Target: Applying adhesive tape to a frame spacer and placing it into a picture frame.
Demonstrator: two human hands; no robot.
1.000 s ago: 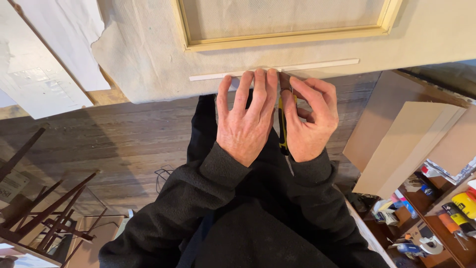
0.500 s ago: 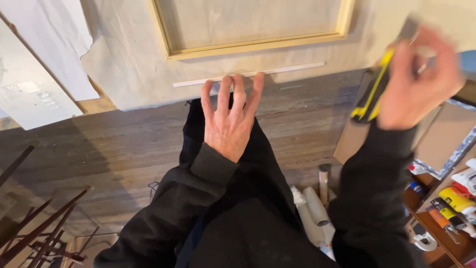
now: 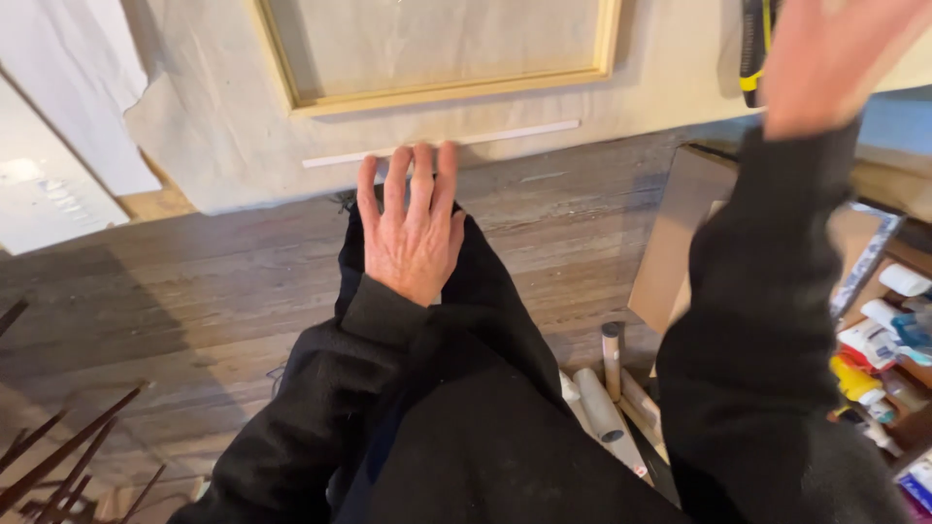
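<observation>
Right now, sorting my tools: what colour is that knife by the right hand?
Yellow and black knife, head view.

A brown cardboard box (image 3: pixel 680 243) stands open at the right, on the wooden floor. Beyond it, at the right edge, lie tubes and bottles (image 3: pixel 879 344) in white, yellow, red and blue (labels too small to tell).

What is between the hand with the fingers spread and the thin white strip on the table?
Nothing visible. The left hand lies flat with its fingertips right at the thin white strip on the paper-covered table. Whether they press on it cannot be told. The right hand is raised away, by a yellow-and-black tool.
</observation>
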